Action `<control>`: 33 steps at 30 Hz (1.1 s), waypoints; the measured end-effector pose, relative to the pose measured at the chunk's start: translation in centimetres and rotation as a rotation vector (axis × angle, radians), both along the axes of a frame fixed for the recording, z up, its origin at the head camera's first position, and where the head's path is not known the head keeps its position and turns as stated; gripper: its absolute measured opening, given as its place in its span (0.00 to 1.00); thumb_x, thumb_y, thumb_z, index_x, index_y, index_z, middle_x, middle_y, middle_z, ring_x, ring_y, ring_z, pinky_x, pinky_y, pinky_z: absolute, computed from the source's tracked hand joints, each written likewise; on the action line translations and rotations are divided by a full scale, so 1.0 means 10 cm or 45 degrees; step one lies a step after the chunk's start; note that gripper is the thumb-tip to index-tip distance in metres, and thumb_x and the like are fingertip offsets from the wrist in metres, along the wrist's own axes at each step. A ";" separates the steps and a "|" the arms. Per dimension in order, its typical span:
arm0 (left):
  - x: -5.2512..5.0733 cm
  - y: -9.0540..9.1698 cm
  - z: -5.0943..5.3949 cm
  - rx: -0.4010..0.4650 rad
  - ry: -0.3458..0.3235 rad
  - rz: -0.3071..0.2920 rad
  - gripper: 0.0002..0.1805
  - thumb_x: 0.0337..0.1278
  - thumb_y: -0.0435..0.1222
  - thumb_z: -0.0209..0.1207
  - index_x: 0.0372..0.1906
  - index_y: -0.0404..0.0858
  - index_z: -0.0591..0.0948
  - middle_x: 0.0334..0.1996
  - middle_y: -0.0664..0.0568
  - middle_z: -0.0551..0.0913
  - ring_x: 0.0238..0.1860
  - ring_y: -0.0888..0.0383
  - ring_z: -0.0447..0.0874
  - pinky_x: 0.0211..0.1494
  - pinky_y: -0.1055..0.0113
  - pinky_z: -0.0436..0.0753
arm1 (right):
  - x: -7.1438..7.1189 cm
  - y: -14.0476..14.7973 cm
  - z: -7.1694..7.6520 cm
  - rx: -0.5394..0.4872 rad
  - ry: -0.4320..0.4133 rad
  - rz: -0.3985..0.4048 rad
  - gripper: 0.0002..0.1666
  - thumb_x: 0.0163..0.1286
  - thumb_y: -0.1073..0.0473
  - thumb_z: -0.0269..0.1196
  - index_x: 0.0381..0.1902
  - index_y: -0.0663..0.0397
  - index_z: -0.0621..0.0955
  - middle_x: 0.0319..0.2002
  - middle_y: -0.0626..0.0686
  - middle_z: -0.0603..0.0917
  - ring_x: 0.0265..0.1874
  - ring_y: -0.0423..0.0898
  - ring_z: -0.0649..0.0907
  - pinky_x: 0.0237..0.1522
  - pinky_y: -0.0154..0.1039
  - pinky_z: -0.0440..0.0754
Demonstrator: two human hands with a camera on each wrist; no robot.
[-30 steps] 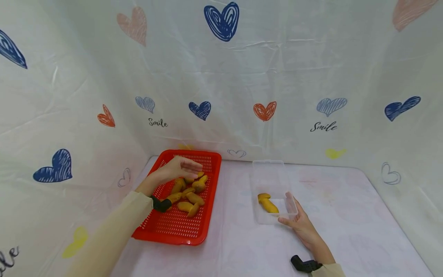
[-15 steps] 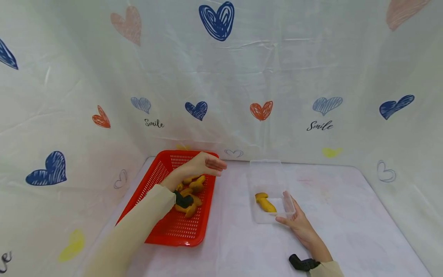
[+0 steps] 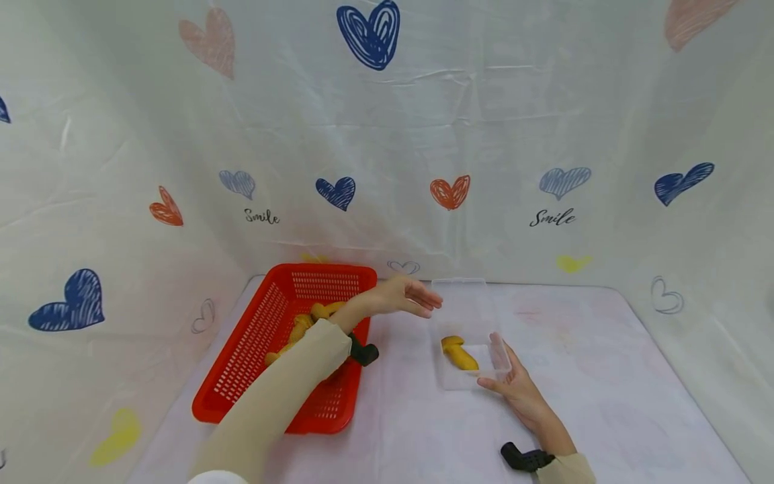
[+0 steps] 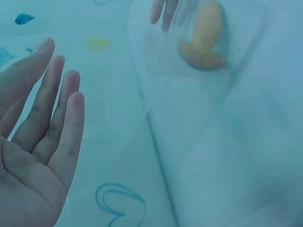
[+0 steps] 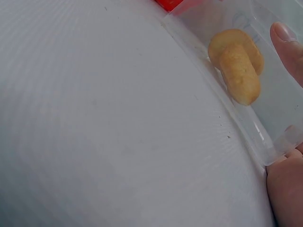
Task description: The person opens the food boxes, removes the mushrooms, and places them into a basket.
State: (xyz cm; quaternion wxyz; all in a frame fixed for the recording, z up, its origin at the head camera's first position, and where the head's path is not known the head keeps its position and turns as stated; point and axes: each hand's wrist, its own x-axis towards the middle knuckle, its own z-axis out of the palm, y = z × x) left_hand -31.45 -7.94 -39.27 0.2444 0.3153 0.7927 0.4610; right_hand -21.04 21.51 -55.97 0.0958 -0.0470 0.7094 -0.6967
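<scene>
My left hand (image 3: 406,296) hovers between the red basket and the clear plastic box, its fingers extended. Its palm (image 4: 28,175) looks bare in the left wrist view, with nothing visible in the grasp. The clear box (image 3: 455,380) stands on the table, its lid (image 3: 462,299) folded back toward the wall. Inside it lies one yellow-brown mushroom (image 3: 461,354), also seen in the right wrist view as a mushroom (image 5: 240,71) with a thick stem. My right hand (image 3: 521,390) grips the box's near right corner, thumb in front and fingers along the right side.
A red perforated basket (image 3: 211,396) sits at the left with several mushrooms (image 3: 300,327), partly hidden by my left forearm. A white sheet printed with hearts hangs behind the white-covered table (image 3: 605,376).
My left hand has moved right, from above the mushrooms in the basket to near the box's lid. The right hand keeps its hold on the box. The view has shifted slightly.
</scene>
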 end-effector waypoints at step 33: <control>-0.05 0.79 -0.59 -0.036 -0.028 -0.353 0.15 0.46 0.19 0.70 0.44 0.26 0.86 0.43 0.42 0.88 0.51 0.43 0.85 0.53 0.68 0.82 | 0.00 0.02 -0.03 -0.003 0.030 0.013 0.59 0.64 0.68 0.70 0.81 0.47 0.47 0.80 0.52 0.40 0.77 0.54 0.38 0.72 0.65 0.36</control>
